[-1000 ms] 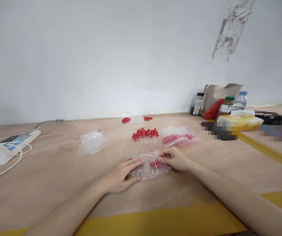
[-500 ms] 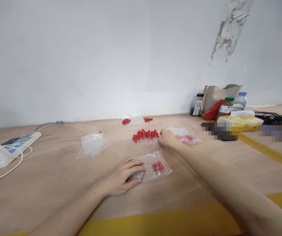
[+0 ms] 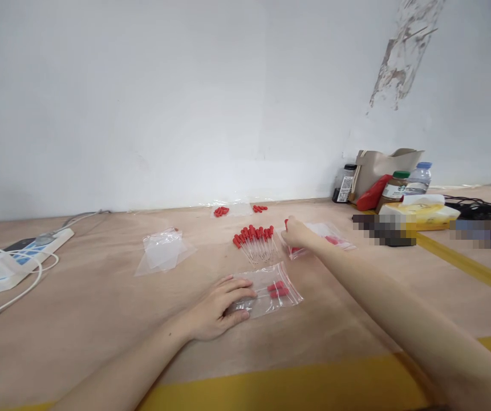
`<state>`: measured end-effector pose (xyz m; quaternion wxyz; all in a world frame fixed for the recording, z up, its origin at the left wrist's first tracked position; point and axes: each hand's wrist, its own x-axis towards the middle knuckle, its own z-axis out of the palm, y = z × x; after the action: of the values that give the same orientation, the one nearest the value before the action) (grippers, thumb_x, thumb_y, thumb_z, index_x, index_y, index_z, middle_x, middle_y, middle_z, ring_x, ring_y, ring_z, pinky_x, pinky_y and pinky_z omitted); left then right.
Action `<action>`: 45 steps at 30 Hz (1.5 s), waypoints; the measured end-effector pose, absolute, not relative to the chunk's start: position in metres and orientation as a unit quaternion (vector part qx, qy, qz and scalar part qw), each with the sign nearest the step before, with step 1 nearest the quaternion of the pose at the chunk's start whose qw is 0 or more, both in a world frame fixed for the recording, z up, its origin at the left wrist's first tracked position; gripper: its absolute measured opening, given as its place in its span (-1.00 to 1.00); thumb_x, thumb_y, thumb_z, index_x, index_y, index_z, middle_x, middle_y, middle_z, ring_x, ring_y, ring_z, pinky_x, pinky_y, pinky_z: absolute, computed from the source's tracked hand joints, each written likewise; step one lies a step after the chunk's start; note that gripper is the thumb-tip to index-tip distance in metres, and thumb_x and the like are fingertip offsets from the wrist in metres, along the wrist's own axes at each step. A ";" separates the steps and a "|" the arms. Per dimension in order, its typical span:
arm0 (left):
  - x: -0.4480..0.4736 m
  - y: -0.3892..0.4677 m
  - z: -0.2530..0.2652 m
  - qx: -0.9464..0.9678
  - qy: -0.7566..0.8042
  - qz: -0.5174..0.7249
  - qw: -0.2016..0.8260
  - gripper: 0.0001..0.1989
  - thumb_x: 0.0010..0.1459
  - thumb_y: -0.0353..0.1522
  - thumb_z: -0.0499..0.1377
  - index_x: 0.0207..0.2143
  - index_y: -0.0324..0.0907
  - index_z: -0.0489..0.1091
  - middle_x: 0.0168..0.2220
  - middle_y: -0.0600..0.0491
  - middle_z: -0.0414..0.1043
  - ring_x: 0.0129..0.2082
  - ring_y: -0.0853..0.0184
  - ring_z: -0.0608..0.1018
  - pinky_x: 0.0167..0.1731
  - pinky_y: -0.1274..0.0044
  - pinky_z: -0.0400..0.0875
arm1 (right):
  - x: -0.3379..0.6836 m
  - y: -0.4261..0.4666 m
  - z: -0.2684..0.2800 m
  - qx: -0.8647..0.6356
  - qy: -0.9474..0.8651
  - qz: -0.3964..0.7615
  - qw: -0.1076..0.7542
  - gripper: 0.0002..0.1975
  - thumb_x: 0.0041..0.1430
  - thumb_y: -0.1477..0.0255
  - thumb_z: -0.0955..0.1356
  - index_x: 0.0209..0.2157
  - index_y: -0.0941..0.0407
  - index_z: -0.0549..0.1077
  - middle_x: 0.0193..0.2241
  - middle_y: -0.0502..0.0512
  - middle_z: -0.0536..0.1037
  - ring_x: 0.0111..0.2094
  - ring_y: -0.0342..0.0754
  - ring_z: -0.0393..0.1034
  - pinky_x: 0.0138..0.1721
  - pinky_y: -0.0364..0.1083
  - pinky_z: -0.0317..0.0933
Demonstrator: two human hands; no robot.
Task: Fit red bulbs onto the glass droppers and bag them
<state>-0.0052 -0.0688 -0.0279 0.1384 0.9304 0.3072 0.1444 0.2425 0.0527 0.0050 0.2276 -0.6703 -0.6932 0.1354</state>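
Observation:
My left hand (image 3: 223, 307) lies with fingers apart over the left end of a clear zip bag (image 3: 256, 305). Inside that bag are droppers with red rubber bulbs (image 3: 278, 292). My right hand (image 3: 299, 235) is closed in a pinch on a dropper, whose red bulb (image 3: 287, 224) shows above the fingertips; the rest is hidden by the hand. Just left of it, a fanned row of red-bulbed glass droppers (image 3: 256, 240) lies on the table. Under and beyond the right hand are filled zip bags (image 3: 335, 235) with red bulbs in them.
Flat zip bags (image 3: 163, 251) lie to the left. Two small groups of loose red bulbs (image 3: 221, 212) sit near the wall. A power strip (image 3: 23, 260) with white cables is at far left. Bottles (image 3: 393, 191), a bag (image 3: 371, 168) and a tissue pack (image 3: 420, 214) stand at right.
My right hand has moved slightly right and away from the dropper row, with a red bulb now showing at its fingertips. The left hand stays on the zip bag.

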 end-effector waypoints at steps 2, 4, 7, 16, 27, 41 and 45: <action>-0.006 -0.069 -0.029 0.929 0.312 0.143 0.137 -0.65 0.18 -0.26 0.00 0.03 -0.03 0.19 0.11 0.03 0.14 0.10 0.27 0.19 0.11 0.34 -0.01 | 0.256 0.035 -0.001 -0.655 -0.686 0.168 0.270 -0.49 0.01 0.54 0.21 0.04 0.30 0.07 -0.53 0.10 0.45 -0.54 -0.10 0.39 -0.51 -0.16 0.27; -0.006 -0.068 -0.029 0.929 0.315 0.142 0.137 -0.65 0.18 -0.26 -0.01 0.03 -0.03 0.19 0.11 0.04 0.13 0.10 0.27 0.18 0.10 0.33 0.01 | 0.265 0.017 -0.014 -0.601 -0.634 0.277 0.401 -0.40 0.01 0.54 0.20 0.10 0.22 -0.11 -0.60 -0.05 0.36 -0.64 -0.13 0.34 -0.59 -0.15 0.28; -0.005 -0.067 -0.029 0.930 0.310 0.142 0.136 -0.62 0.18 -0.25 -0.01 0.06 -0.03 0.15 0.10 0.03 0.14 0.09 0.25 0.19 0.09 0.32 0.03 | 0.270 -0.003 -0.034 -0.534 -0.536 0.372 0.538 -0.44 -0.02 0.54 0.25 0.02 0.10 -0.06 -0.59 -0.13 0.29 -0.65 -0.15 0.32 -0.59 -0.12 0.33; -0.003 -0.069 -0.026 0.926 0.310 0.160 0.143 -0.55 0.17 -0.26 0.01 0.11 -0.07 0.04 0.07 0.02 0.18 0.07 0.24 0.21 0.06 0.34 0.09 | 0.255 -0.027 -0.052 -0.444 -0.438 0.558 0.547 -0.84 0.00 0.46 0.30 -0.34 0.10 0.21 -0.52 -0.06 0.39 -0.50 -0.18 0.39 -0.38 -0.12 0.34; -0.003 -0.068 -0.028 0.928 0.303 0.168 0.140 -0.54 0.17 -0.28 0.00 0.12 -0.09 0.01 0.07 0.00 0.19 0.04 0.23 0.24 0.05 0.34 0.10 | 0.265 -0.027 -0.048 -0.417 -0.675 0.464 0.394 -0.68 -0.18 0.32 0.41 -0.37 0.20 0.34 -0.55 -0.05 0.38 -0.53 -0.23 0.25 -0.48 -0.21 0.17; -0.004 -0.069 -0.028 0.924 0.317 0.159 0.143 -0.53 0.16 -0.25 0.01 0.12 -0.07 0.02 0.08 0.01 0.18 0.06 0.23 0.23 0.05 0.33 0.10 | 0.258 -0.026 -0.048 -0.375 -0.693 0.517 0.336 -0.74 -0.10 0.31 0.37 -0.39 0.14 0.29 -0.62 -0.11 0.36 -0.66 -0.25 0.19 -0.67 -0.26 0.09; -0.004 -0.068 -0.029 0.925 0.314 0.164 0.137 -0.52 0.17 -0.24 0.00 0.12 -0.10 0.02 0.08 0.00 0.18 0.07 0.24 0.21 0.07 0.35 0.08 | 0.253 -0.025 -0.049 -0.422 -0.715 0.446 0.334 -0.75 -0.07 0.28 0.34 -0.41 0.20 0.42 -0.52 0.04 0.49 -0.54 -0.17 0.33 -0.53 -0.20 0.20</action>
<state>-0.0041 -0.0685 -0.0291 0.1367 0.9252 0.3137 0.1640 0.2528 -0.0254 -0.0487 0.3343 -0.4218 -0.7149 0.4463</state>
